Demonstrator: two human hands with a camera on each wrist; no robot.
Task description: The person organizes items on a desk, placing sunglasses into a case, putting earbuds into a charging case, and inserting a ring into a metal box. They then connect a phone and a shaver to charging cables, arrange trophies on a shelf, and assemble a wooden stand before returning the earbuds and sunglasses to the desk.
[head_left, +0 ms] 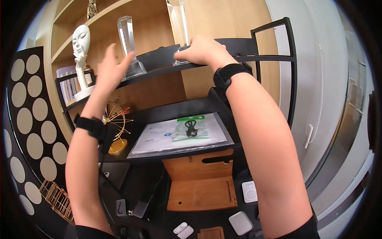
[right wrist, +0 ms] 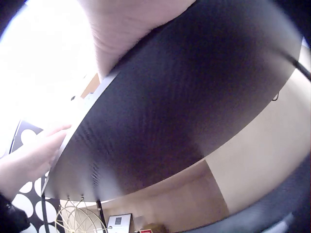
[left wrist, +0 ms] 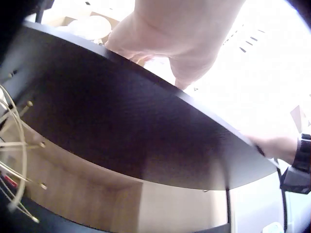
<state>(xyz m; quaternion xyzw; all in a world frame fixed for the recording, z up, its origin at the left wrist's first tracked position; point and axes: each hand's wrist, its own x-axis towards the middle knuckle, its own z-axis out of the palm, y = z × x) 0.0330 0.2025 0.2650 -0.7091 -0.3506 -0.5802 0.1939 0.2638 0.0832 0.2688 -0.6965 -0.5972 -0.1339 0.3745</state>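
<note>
Two clear crystal trophies stand on the black upper shelf in the head view. My left hand is beside the left trophy, its thumb and fingers spread apart and the thumb overlapping the trophy's lower column. At the right trophy, my right hand curves round the base, with the thumb across the front and the other fingers mostly hidden. Both wrist views look up at the shelf's underside, which hides much of the hands' work.
Left of the trophies stands a white face sculpture. Below are a gold wheel ornament, a bagged cable on plastic-wrapped papers, and a brown leather organizer. The shelf's black frame rises at the right.
</note>
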